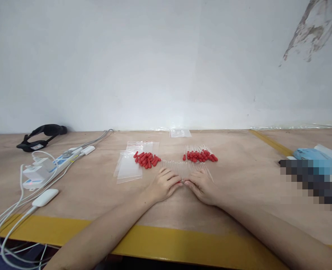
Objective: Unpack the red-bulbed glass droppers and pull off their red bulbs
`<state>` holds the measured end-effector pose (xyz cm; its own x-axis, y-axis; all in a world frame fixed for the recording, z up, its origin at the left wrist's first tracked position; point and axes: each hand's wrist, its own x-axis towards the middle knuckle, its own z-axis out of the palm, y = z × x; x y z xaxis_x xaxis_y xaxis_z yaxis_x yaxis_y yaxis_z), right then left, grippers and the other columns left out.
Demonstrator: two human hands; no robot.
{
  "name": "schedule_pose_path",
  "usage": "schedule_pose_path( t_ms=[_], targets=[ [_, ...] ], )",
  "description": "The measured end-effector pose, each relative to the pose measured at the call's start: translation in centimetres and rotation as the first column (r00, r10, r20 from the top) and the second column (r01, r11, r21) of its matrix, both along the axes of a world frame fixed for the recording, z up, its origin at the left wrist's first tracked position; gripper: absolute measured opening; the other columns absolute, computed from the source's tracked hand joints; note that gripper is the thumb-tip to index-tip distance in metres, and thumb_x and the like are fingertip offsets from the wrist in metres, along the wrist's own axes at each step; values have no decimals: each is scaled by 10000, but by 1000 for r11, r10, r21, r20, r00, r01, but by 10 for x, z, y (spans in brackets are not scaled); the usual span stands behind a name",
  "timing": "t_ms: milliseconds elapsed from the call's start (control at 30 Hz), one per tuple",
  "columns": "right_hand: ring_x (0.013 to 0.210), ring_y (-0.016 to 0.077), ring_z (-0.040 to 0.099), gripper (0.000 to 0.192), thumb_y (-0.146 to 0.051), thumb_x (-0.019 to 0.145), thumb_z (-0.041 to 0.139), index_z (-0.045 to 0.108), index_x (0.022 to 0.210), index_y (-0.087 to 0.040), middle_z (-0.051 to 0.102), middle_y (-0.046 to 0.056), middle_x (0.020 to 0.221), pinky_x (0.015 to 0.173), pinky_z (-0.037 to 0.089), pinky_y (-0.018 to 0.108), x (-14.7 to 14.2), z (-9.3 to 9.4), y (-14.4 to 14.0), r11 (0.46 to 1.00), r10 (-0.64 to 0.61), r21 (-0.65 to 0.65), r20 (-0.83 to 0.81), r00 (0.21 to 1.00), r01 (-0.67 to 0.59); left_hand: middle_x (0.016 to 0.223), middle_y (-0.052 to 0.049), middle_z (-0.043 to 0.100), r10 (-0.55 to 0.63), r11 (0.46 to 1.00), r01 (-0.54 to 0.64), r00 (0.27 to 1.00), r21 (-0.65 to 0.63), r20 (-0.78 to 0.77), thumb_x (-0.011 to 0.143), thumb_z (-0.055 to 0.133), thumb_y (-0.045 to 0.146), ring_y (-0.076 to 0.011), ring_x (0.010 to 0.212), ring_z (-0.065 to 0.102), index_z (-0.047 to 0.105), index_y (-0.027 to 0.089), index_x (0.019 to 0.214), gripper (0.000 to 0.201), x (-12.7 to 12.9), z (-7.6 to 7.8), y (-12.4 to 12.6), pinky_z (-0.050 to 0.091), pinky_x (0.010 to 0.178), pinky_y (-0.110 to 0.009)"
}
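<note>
My left hand [164,183] is closed, pinching a small red rubber bulb [179,182] whose end shows at the fingertips. Facing it, my right hand [202,186] pinches a thin clear glass dropper tube [183,182]; its end meets or nearly meets the bulb, mostly hidden by fingers. Just beyond both hands lies a row of bare glass tubes [180,165]. A heap of loose red rubber bulbs [145,160] sits to the left, partly over clear plastic bags [130,167]. At the back right lie several droppers [196,155], red bulbs on glass tubes.
On the left are a power strip [67,159] with plugs, white cables and a white adapter [45,197], plus a black strap [43,137] behind. A small bag [180,133] lies by the wall. Blue packaging [309,155] and a pixelated dark object [309,180] are at right.
</note>
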<state>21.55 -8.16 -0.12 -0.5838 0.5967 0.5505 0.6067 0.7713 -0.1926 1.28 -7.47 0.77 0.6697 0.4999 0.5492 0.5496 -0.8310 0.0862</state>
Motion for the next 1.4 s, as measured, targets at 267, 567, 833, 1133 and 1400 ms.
schedule_pose_path(
  t_ms=[267,567,833,1133,1400],
  targets=[
    [596,95,439,259,-283,874,408,627,767,-193,544,-17,559,667,222,293,1,6,-4,977,39,210,23,999,-43,678,-41,529,33,999,-26,988,47,-150,890,337,305,-159,705,461,549,167,706,313,1,4,-7,319,686,-310],
    [626,96,448,170,-160,851,453,587,936,-222,558,-40,583,684,231,310,14,1,-4,858,32,506,118,992,-88,687,-34,532,-20,997,9,990,-79,-138,902,287,312,-157,714,458,529,174,710,339,1,8,-9,305,709,-310],
    [665,92,513,298,-157,865,402,568,1056,-313,630,-48,680,718,258,304,39,2,1,892,20,445,139,990,-81,668,-23,512,5,995,-17,993,-97,-119,895,301,282,-157,698,452,486,175,693,295,-11,3,-7,314,704,-313],
    [621,163,571,271,-297,789,421,679,810,-220,668,49,748,596,339,267,75,6,33,809,-563,-214,-13,826,548,753,-37,540,551,834,-530,802,-152,229,873,337,300,-168,773,516,564,184,755,280,-59,35,43,390,714,-276],
    [549,152,532,251,-210,730,418,661,782,-176,606,34,600,502,299,230,66,1,37,711,-593,-412,84,801,570,679,-30,642,818,523,-782,573,-340,-59,748,502,352,-181,676,578,661,187,770,229,-104,40,110,386,584,-246]
  ],
)
